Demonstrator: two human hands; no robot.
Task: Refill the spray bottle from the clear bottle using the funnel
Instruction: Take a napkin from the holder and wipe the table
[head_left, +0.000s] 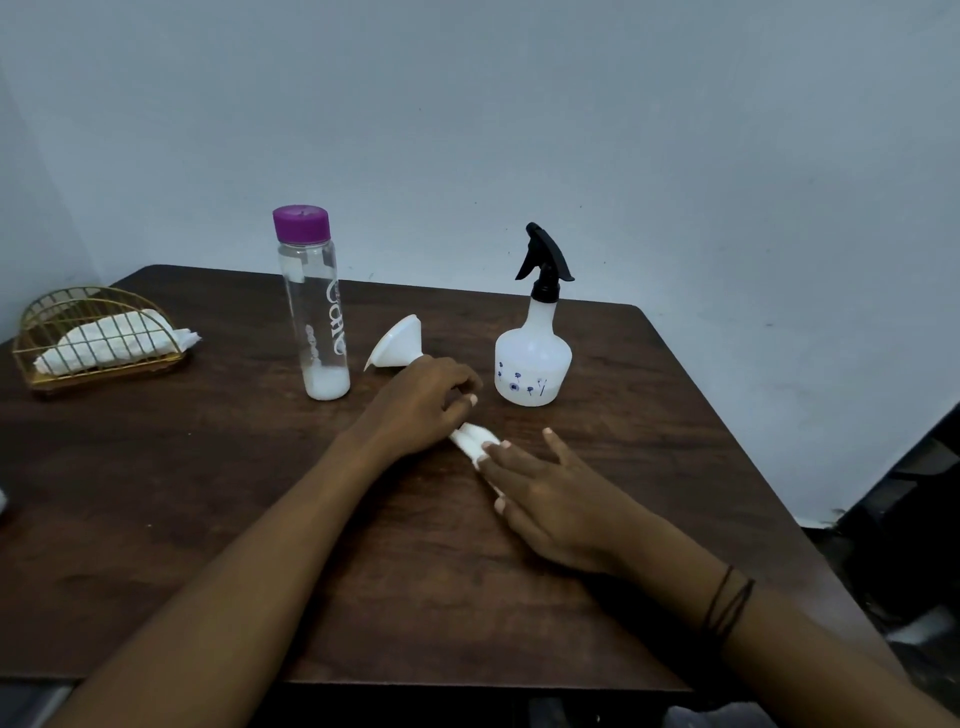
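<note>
A tall clear bottle (313, 306) with a purple cap stands upright on the dark wooden table (208, 467), with a little white liquid at its bottom. A white funnel (397, 343) lies on its side just right of it. The white spray bottle (533, 358) with a black trigger head screwed on stands further right. In front of them, my left hand (421, 405) and my right hand (550, 493) both rest on a folded white tissue (474, 441) lying flat on the table, fingers pressing its two ends.
A gold wire holder (98, 338) with white napkins sits at the table's far left. A pale wall rises directly behind the table. The table's right edge drops off to a dark floor area.
</note>
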